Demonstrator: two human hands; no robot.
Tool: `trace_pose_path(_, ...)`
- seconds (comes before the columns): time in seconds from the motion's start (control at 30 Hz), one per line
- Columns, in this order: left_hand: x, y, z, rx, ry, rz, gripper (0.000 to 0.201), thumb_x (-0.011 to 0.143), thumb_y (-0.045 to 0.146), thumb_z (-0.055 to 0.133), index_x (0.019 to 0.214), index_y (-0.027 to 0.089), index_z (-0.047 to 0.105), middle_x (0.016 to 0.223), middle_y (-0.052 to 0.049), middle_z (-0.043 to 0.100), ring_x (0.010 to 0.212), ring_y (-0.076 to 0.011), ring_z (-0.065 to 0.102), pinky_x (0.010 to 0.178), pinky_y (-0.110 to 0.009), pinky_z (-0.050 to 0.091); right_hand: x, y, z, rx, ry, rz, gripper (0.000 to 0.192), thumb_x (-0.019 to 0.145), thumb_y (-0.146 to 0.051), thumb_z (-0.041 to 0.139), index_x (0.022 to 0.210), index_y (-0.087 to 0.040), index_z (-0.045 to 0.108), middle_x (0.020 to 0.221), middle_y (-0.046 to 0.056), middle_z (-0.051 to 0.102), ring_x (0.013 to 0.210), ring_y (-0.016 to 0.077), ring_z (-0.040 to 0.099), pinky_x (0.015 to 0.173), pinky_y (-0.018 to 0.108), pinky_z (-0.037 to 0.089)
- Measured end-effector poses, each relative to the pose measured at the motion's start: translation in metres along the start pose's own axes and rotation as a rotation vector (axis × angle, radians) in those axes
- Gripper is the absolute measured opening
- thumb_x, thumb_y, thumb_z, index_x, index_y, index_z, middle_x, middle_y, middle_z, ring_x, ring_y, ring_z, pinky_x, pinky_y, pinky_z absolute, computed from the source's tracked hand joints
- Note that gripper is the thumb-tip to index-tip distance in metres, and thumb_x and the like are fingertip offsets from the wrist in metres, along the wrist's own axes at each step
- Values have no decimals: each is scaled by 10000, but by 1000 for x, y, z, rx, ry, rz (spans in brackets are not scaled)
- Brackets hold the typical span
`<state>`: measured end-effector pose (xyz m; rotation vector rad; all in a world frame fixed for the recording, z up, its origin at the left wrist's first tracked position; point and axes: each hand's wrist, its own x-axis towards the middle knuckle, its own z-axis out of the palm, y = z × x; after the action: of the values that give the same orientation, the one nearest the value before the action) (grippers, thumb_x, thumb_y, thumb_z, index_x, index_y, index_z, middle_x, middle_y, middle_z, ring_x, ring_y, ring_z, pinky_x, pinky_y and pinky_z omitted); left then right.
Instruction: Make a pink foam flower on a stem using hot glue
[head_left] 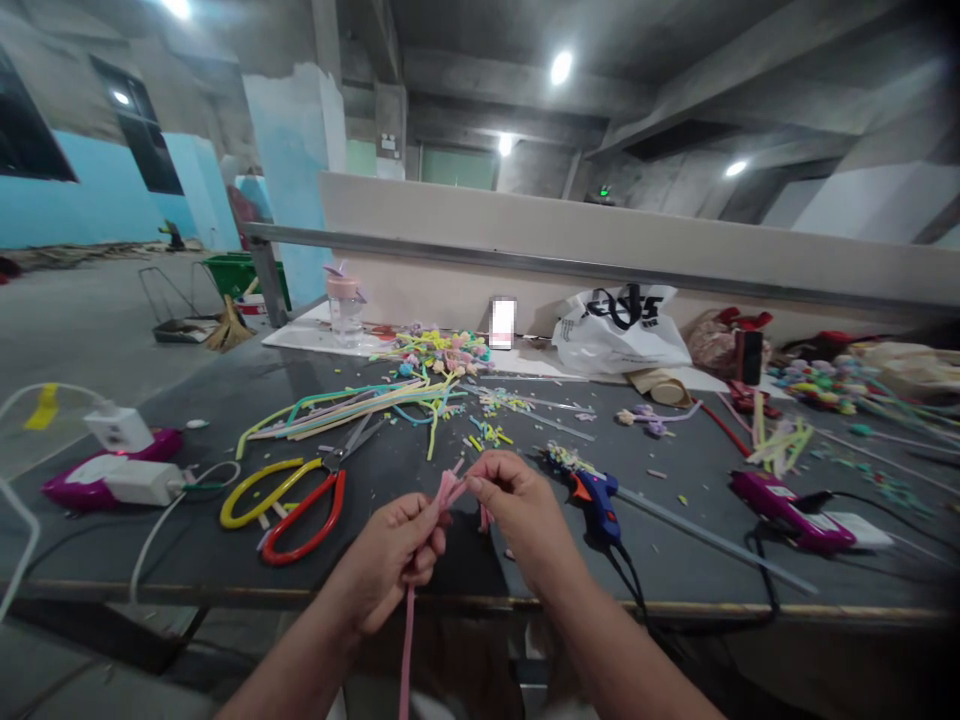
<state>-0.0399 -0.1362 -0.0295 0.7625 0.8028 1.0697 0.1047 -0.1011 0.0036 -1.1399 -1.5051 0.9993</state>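
Observation:
Pink pipe cleaners (448, 490) are bunched between my two hands above the table's front edge. My left hand (401, 540) is closed around the bunch, and one long pink stem (407, 650) hangs down below it. With thumb and forefinger pinched, my right hand (514, 505) grips the bunch's upper right side. Left of my hands lie scissors (334, 470) with one yellow and one red handle, blades apart. A blue glue gun (598, 500) rests to the right, a clear glue stick (712, 540) beside it.
Loose pipe cleaners (352, 408) and a pile of small coloured pieces (450, 350) lie behind my hands. A phone (502, 322), a bottle (346, 310) and a white bag (622, 335) stand at the back. Purple power strips (795, 512) with cables lie at both sides.

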Motion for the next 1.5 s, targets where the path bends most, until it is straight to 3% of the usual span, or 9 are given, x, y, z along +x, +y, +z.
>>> trace_pose_path(0.43, 1, -1, -2, 16, -32, -1, 218, 782, 332, 586, 739, 131, 516, 543, 51, 476, 371, -1, 271, 381, -177, 113, 2, 10, 4, -145, 43, -108, 70, 683, -173, 584, 619, -173, 612, 763, 2, 511, 576, 103, 460, 464, 211, 371)
trace_pose_path(0.8, -1, -1, -1, 34, -20, -3, 228, 748, 337, 620, 728, 125, 537, 520, 57, 458, 366, 3, 249, 382, -180, 107, -2, 8, 8, -281, 142, -247, 112, 677, -117, 548, 594, -179, 591, 728, 22, 551, 716, 162, 520, 640, 269, 398)
trace_pose_path(1.5, 1, 0, -3, 25, -34, 1, 192, 778, 305, 589, 727, 122, 559, 520, 57, 435, 376, 4, 201, 381, -174, 91, -5, 8, 11, -235, 154, -244, 99, 693, -162, 538, 613, -183, 591, 731, 18, 553, 680, 151, 511, 597, 251, 391)
